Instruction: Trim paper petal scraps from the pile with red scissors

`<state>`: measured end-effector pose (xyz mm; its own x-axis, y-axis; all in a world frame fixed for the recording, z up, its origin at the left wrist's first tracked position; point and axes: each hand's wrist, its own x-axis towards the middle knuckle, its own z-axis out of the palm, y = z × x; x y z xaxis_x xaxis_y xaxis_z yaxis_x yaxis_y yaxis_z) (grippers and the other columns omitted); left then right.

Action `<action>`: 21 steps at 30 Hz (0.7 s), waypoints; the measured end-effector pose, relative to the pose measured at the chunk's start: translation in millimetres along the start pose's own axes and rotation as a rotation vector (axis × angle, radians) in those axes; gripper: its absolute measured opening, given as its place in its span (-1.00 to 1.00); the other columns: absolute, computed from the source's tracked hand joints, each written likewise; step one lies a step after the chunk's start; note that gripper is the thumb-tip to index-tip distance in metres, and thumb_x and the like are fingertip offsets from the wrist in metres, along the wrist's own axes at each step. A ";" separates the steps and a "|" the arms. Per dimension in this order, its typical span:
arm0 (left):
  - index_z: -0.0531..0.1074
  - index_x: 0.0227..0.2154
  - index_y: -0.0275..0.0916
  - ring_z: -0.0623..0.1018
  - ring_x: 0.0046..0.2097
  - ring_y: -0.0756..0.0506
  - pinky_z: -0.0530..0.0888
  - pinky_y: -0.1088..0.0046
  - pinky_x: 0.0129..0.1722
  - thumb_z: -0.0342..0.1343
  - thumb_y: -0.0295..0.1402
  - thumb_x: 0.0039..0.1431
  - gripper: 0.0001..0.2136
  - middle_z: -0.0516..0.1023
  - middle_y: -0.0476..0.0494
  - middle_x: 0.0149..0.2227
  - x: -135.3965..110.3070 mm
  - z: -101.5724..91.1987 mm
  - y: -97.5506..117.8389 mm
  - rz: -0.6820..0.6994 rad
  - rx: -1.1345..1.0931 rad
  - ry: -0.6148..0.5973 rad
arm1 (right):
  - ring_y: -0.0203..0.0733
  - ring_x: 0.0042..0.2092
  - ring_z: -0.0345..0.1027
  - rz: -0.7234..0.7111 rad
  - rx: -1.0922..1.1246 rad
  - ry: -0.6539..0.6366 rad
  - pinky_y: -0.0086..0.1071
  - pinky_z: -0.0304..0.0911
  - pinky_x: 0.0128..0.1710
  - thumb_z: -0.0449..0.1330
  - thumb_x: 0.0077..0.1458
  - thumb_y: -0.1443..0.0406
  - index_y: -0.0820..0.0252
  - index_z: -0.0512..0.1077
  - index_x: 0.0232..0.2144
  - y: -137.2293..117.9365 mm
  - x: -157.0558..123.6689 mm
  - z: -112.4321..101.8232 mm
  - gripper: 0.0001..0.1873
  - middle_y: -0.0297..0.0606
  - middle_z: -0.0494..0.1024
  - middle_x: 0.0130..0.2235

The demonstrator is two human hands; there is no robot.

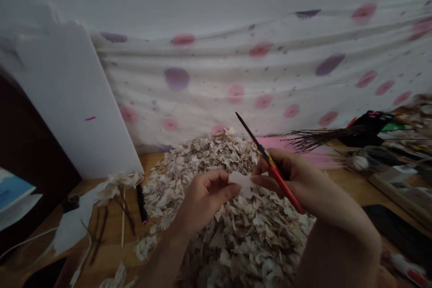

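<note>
Between thumb and fingers, my left hand (207,195) pinches a thin, pale petal-like piece (242,183). My right hand (293,175) carries red-handled scissors (281,184), their dark blades pointing up and to the left, away from the piece. The fingertips of that same hand also touch the right edge of the pale piece. Under both hands spreads a large heap of dry, whitish petal-like pieces (205,155). My hands and forearms hide part of the heap.
At the left, a white board (77,99) leans upright near a black marker (141,202) and some thin sticks (123,220). To the right lie a bundle of dark twigs (310,137), a pink sheet (320,157) and a dark flat object (394,229). A spotted cloth (209,85) hangs behind.
</note>
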<state>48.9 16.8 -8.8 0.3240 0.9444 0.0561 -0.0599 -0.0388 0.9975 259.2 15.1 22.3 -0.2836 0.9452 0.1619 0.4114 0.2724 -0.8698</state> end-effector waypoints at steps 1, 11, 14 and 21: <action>0.54 -0.43 -0.27 0.50 -0.35 0.00 0.40 0.54 -0.33 0.37 -0.22 -0.03 -0.78 0.57 -0.05 -0.42 -0.6 -1.5 0.5 -0.010 0.011 -0.014 | -0.28 -0.47 0.13 0.002 -0.020 0.001 -0.42 0.08 -0.52 0.26 0.02 0.06 0.12 0.25 -0.46 0.5 -0.1 -0.5 -0.67 -0.41 0.28 -0.49; 0.60 -0.35 -0.25 0.55 -0.30 -0.06 0.43 0.47 -0.25 0.35 -0.27 -0.04 -0.80 0.64 -0.11 -0.34 -9.9 -0.2 -20.6 -0.104 0.061 -0.116 | -0.23 -0.51 0.16 0.029 -0.346 -0.072 -0.40 0.10 -0.54 0.18 -0.02 0.10 0.12 0.27 -0.57 11.2 -0.7 -6.4 -0.72 -0.33 0.36 -0.56; 0.63 -0.32 -0.21 0.58 -0.27 -0.09 0.46 0.44 -0.22 0.30 -0.29 0.02 -0.84 0.66 -0.12 -0.32 -11.7 -5.6 -23.0 -0.101 0.275 -0.219 | -0.21 -0.51 0.16 0.034 -0.385 -0.097 -0.39 0.09 -0.55 0.17 -0.03 0.10 0.12 0.28 -0.59 21.9 -0.5 -9.3 -0.73 -0.30 0.38 -0.56; 0.60 -0.27 -0.25 0.62 -0.19 -0.18 0.50 0.35 -0.17 0.15 -0.24 0.13 -0.78 0.68 -0.18 -0.26 22.8 -72.2 -61.3 -0.113 0.700 0.012 | -0.08 -0.51 0.30 0.359 -0.543 0.021 -0.30 0.11 -0.55 0.08 0.06 -0.11 0.13 0.33 -0.57 47.7 -3.1 -29.2 -0.53 -0.10 0.49 -0.51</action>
<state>-8.3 64.3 -71.9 0.2818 0.9584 -0.0458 0.5961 -0.1374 0.7911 305.0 30.4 -6.0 -0.0321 0.9962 -0.0812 0.8583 -0.0142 -0.5129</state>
